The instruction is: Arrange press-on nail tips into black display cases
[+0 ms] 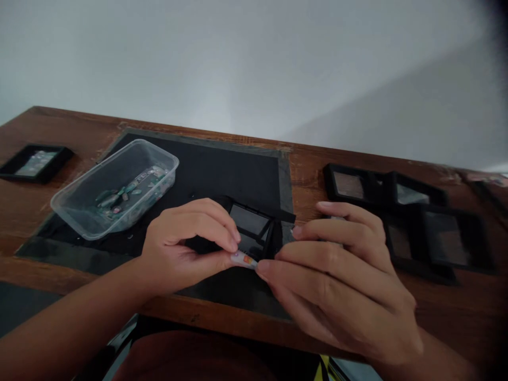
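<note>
While the left hand (190, 243) is pinching a white, colour-patched slip (244, 259), the right hand (337, 280) is touching its tip, grip unclear.
Leftward, one black rectangular frame (57, 161) is looking filled; rightward, black frames (390, 185) are looking mostly unfilled.

1 camera, worn on the head, gives the view. It looks forward and down from the near side of the wooden table (309, 182), close above the left hand (190, 243) and right hand (337, 280), which loom large at lower centre and lower right. The left forearm (79, 317) enters at the lower left corner, the right forearm (432, 354) at the lower right. The pale wall (222, 63) fills the top; the table's far edge slants down rightward below it. Darkness shades the upper right corner.
</note>
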